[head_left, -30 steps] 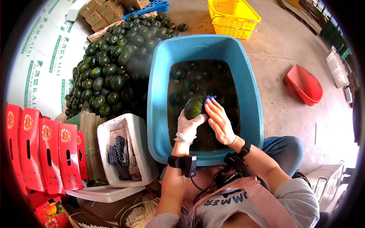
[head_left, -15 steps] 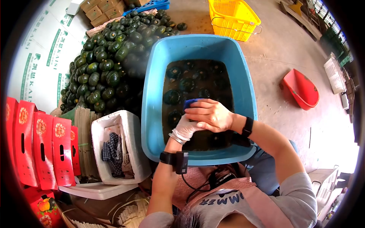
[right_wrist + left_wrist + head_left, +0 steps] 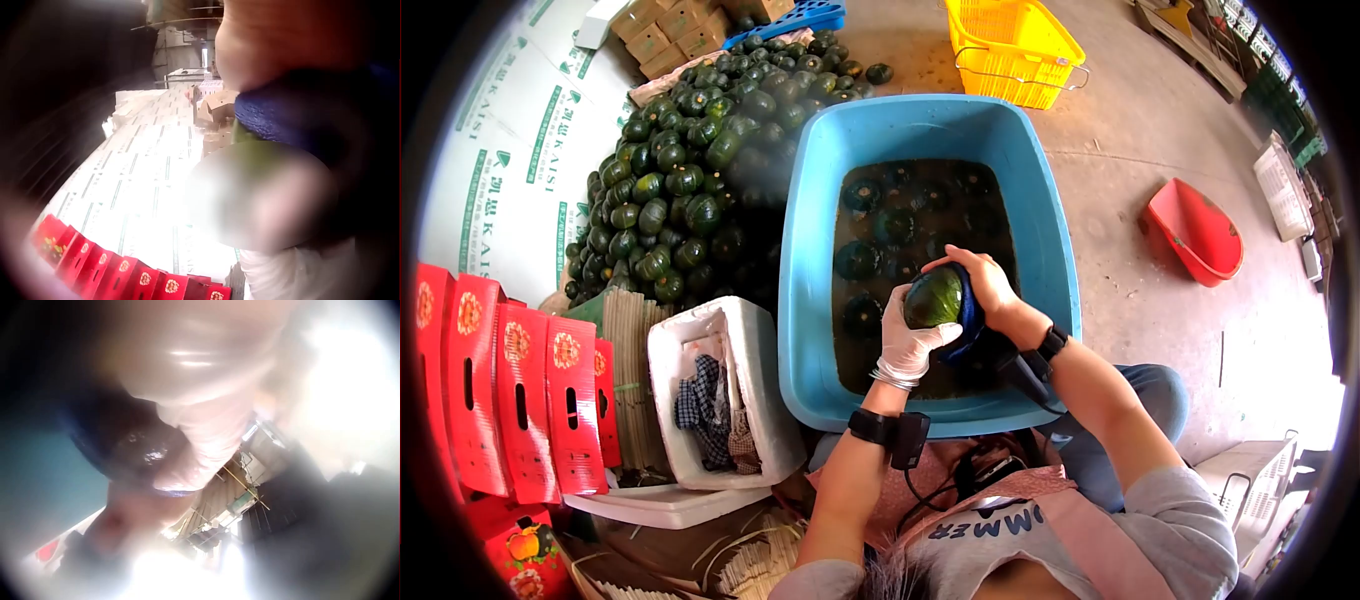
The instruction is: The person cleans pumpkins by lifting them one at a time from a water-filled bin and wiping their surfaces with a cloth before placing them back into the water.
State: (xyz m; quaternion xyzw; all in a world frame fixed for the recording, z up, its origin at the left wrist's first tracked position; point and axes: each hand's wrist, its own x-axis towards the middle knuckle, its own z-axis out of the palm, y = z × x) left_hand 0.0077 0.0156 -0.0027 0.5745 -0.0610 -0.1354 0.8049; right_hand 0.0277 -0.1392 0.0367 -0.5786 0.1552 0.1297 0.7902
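Observation:
My left hand (image 3: 903, 348), in a thin white glove, holds a dark green squash (image 3: 933, 298) from its left side, thumb across the front. My bare right hand (image 3: 992, 288) cups the far right side of the squash and grips a blue cloth (image 3: 972, 322) against its skin. Both hands are above a blue tub (image 3: 1060, 250) of murky water, where several more green squashes (image 3: 895, 225) sit. Close up in the left wrist view, the gloved thumb lies over wet, shiny skin. Textured blue cloth (image 3: 265, 119) shows under the right palm in the right wrist view.
Left of the tub rises a big pile of squashes (image 3: 670, 200). A white foam box (image 3: 785, 400) with checked cloths and red cartons (image 3: 520, 400) stand nearer. A yellow basket (image 3: 1010, 50) is beyond the tub, a red scoop-shaped tub (image 3: 1195, 230) to the right.
The right hand has gone from the right side over the top of the squash, covering it, and back to its right side. More of the blue cloth now shows, wrapped along the squash.

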